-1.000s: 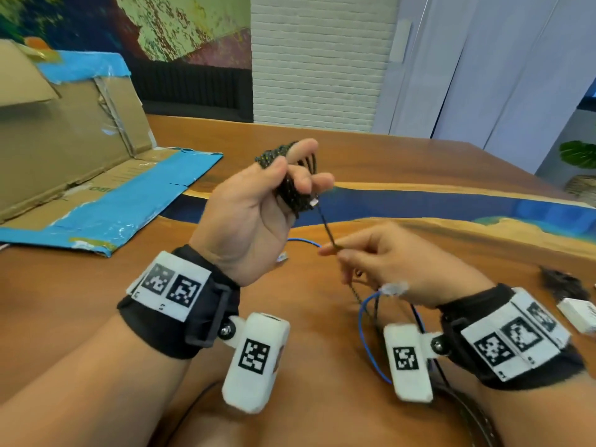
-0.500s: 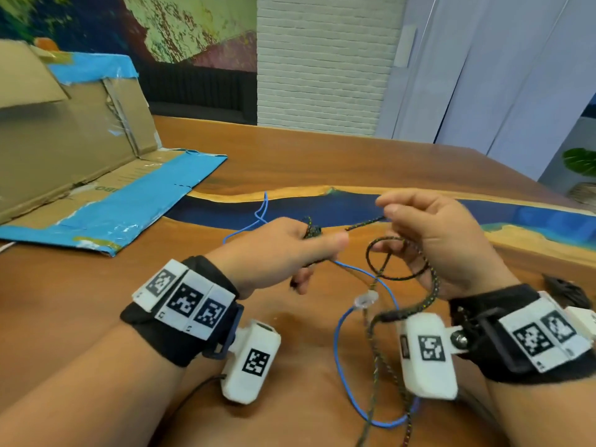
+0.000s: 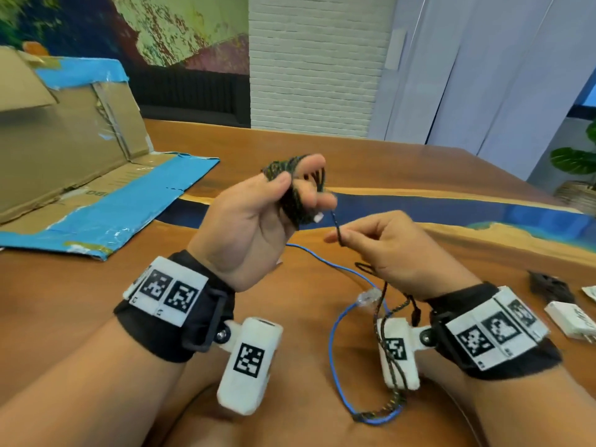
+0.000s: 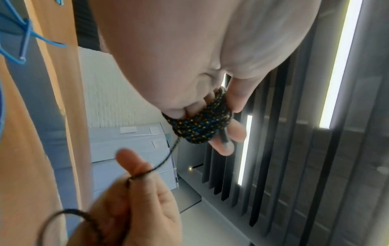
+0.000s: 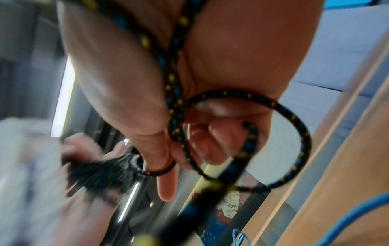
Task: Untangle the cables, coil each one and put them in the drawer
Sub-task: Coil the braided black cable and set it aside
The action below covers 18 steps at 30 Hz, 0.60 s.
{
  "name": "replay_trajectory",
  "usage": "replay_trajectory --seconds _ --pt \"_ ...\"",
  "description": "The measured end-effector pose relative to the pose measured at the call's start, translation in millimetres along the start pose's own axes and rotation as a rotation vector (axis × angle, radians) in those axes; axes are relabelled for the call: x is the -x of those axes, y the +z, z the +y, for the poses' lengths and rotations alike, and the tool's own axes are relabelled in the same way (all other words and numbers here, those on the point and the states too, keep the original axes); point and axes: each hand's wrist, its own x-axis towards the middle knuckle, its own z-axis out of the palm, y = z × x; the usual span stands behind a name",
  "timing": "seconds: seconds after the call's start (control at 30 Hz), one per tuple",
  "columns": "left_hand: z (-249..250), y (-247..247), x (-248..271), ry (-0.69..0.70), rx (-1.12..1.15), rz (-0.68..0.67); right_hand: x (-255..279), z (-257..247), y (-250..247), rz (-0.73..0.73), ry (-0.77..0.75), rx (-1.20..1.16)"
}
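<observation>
1. In the upper left of the head view a flattened brown cardboard box with blue tape (image 3: 80, 175) lies on the wooden worktop with a blue resin strip (image 3: 451, 175).
2. Left of centre, the left hand (image 3: 251, 227) is raised above the worktop, its fingers curled round a wound bundle of black braided cable flecked with yellow and blue (image 3: 292, 195); the left wrist view shows the turns wrapped about the fingers (image 4: 233, 133), with the thumb pressed against the bundle.
3. From the bundle a single strand runs down and to the right to the right hand (image 3: 396, 253), which pinches it between thumb and forefinger. The two hands are close together but not touching.
4. Below the right hand the loose remainder of the braided cable hangs in loops across the white wrist camera and trails to the worktop at lower centre.
5. A thin blue cable with a clear plug (image 3: 335, 337) lies on the worktop between the wrists, and the braided cable crosses it at the lower loop.
6. At the right edge sit a small black item (image 3: 548, 287) and a white plug adapter (image 3: 571, 321); the black item is too blurred to tell more.
</observation>
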Motion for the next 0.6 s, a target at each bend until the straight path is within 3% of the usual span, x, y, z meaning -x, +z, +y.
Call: replay_trajectory --seconds 0.1,0.17,0.23,0.33,0.5,0.6 --pt "1 -6 -5 0.035 -0.039 0.099 5 -14 21 -0.23 -0.078 0.118" --pt "0 -9 -7 0.023 -0.265 0.175 7 -19 33 -0.335 -0.169 0.157" --pt "-2 -10 -5 -0.076 -0.596 0.172 9 -21 36 -0.371 -0.216 0.157" --pt "-6 -8 1 -0.259 -0.868 0.022 10 -20 24 -0.371 -0.239 0.059" --pt "1 -6 4 -0.307 -1.052 -0.168 11 -7 -9 -0.236 -0.189 -0.3" --pt "0 -6 5 -0.358 -1.162 -0.189 6 3 -12 -0.141 -0.123 -0.343"
